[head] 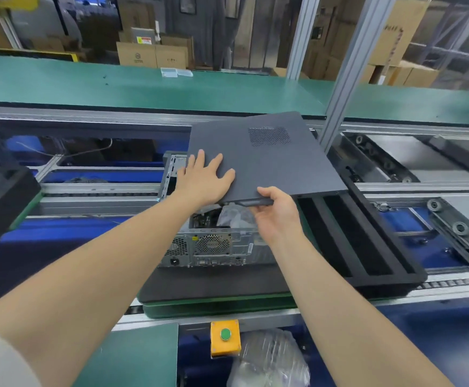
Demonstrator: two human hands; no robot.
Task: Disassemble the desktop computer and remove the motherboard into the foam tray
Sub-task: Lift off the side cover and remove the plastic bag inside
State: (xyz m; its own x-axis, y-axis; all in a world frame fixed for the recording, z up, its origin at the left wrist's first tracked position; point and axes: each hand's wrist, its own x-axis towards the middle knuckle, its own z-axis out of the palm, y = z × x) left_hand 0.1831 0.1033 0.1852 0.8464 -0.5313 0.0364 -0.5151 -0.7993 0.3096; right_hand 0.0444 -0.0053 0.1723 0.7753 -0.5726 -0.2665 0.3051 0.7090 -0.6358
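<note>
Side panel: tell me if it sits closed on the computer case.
No, the side panel is raised and tilted above the computer case, whose inside shows beneath it.

Dark grey matt side panel (pixel 266 169) with one rectangular patch of fine dotted perforations, above a silver-grey computer case (pixel 216 254) whose rear carries honeycomb vent grilles. Right of the case, a black foam tray (pixel 381 286), striped by long slots. Below the case, a green pallet (pixel 219 308). Nearer than that, a yellow box (pixel 225 348) with a green button (pixel 225 334). Beyond the case, a teal-green desk (pixel 144 88).
</note>
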